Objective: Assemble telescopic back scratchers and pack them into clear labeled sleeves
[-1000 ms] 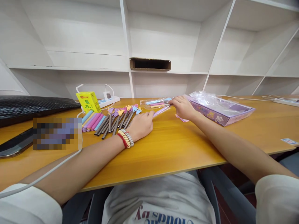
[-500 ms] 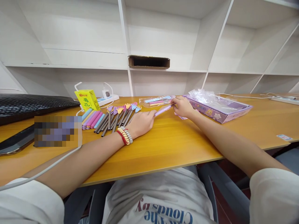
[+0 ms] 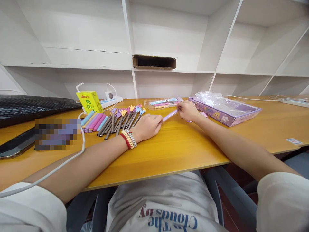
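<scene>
A slim light purple stick point(image 3: 170, 115) spans the gap between my two hands, above the desk. My left hand point(image 3: 149, 126), with coiled bands at the wrist, is closed around its near left end. At the far right end, the fingers of my right hand point(image 3: 187, 110) pinch it. Left of my left hand lie several back scratchers with metal rods point(image 3: 125, 120) and coloured claw heads point(image 3: 132, 109). Beside them is a stack of pastel tubes point(image 3: 96, 122). A clear bag with pastel sticks point(image 3: 164, 102) lies just behind my right hand.
A purple box point(image 3: 225, 116) with crumpled clear plastic point(image 3: 212, 98) on it stands at right. At left are a yellow drink carton point(image 3: 89, 102), a power strip point(image 3: 112, 101), a phone point(image 3: 18, 143) and a dark bag point(image 3: 36, 109). A white cable point(image 3: 60, 164) crosses my left forearm.
My left hand has shifted slightly right along the purple stick, and less of the stick shows between my hands. My right hand stays almost in place. The view has tilted a little.
</scene>
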Tool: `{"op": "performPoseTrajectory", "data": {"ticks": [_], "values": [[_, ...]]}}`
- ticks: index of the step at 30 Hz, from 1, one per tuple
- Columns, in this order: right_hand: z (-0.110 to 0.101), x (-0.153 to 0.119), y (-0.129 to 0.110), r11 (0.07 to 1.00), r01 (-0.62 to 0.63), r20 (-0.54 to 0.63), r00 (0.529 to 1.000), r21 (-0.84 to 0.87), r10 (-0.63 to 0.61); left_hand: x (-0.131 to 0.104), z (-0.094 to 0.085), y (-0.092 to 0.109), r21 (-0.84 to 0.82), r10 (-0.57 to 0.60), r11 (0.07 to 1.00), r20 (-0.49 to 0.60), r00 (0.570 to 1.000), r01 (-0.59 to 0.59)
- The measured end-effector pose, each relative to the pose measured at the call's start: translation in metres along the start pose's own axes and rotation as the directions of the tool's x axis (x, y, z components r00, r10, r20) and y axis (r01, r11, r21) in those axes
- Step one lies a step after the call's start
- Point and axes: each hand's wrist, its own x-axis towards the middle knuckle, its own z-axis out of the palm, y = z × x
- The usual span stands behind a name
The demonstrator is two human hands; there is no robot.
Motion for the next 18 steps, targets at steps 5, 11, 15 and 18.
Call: {"op": "performPoseTrajectory", "data": {"ticks": [5, 11, 15, 18], "values": [[-0.002, 0.000, -0.001, 1.000, -0.016, -0.023, 1.000, -0.015, 0.016, 0.001, -0.001, 0.000, -0.013, 0.057, 0.998, 0.030, 0.998, -0.057], [-0.005, 0.000, -0.002, 0.997, -0.067, -0.035, 0.997, -0.041, 0.066, 0.000, -0.004, 0.001, -0.097, 0.085, 0.992, 0.019, 0.996, -0.083], [-0.005, 0.000, -0.002, 0.996, -0.081, -0.012, 0.997, -0.042, 0.081, -0.001, -0.009, 0.002, -0.156, 0.110, 0.982, 0.012, 0.994, -0.107], [-0.004, 0.000, -0.001, 0.995, -0.086, -0.019, 0.996, -0.041, 0.085, 0.000, -0.011, 0.002, -0.171, 0.117, 0.978, -0.003, 0.993, -0.116]]}}
